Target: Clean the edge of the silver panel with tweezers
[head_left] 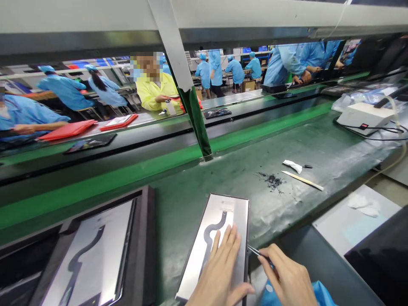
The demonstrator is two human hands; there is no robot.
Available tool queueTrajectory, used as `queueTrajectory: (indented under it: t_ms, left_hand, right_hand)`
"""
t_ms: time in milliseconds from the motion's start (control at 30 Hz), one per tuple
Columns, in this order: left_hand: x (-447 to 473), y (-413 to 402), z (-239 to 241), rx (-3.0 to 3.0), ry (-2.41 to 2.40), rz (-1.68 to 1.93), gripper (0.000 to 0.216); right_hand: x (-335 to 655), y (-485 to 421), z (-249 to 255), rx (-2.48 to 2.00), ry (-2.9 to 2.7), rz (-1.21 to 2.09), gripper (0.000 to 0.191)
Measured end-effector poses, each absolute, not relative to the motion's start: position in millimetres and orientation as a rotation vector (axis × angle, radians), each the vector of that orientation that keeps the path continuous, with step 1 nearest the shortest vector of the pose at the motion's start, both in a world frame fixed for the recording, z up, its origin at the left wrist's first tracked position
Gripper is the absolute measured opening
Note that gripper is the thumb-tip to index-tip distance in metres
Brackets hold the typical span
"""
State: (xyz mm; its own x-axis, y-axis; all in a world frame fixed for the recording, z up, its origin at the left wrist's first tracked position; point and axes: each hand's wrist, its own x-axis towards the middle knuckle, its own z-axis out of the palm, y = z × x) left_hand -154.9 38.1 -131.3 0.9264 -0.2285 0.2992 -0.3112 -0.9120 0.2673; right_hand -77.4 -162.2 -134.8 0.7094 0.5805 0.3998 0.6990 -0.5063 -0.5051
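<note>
My left hand lies flat, fingers stretched out, on a silver panel that has a dark winding strip on its face. The panel rests on the green bench mat near the front edge. My right hand is closed in a pinch on thin metal tweezers. The tweezer tips touch the panel's right edge, just beside my left fingers. A blue sleeve covers my right wrist.
A second panel in a dark tray lies at the left. A pale stick, a white scrap and dark shavings lie on the mat. A white box with cables stands at right. A conveyor runs behind, with people in blue beyond it.
</note>
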Motion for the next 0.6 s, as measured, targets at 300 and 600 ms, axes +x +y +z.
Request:
queueTrajectory:
  t_ms: [300, 600]
  left_hand:
    - [-155.0, 36.0, -133.9, 2.774, -0.402, 0.397, 0.11]
    - [-154.9, 34.2, -131.0, 2.768, -0.404, 0.442, 0.114]
  right_hand:
    - [-81.7, -163.4, -138.5, -2.357, -0.975, -0.235, 0.028]
    - [-86.4, -162.4, -137.7, -2.392, -0.953, -0.296, 0.03]
